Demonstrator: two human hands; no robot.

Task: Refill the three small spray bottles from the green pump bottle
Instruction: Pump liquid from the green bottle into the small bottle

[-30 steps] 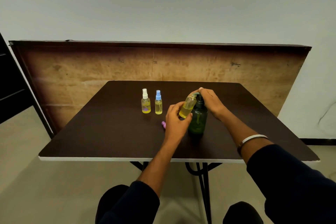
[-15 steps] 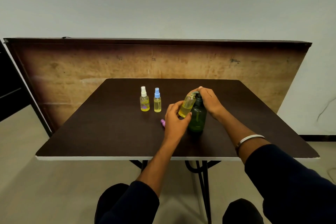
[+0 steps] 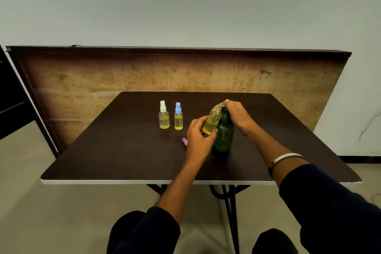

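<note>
Tilting in the left hand (image 3: 201, 136), an uncapped spray bottle (image 3: 212, 122) of yellow liquid leans its mouth under the spout of the green pump bottle (image 3: 224, 134), fingers wrapped round its base. The right hand (image 3: 237, 115) curls over the pump head. At ten o'clock from the pump stand the white-capped bottle (image 3: 164, 117) and blue-capped bottle (image 3: 178, 116), upright. A purple cap (image 3: 184, 141) lies on the dark table (image 3: 123, 150), just at nine o'clock of the left hand.
</note>
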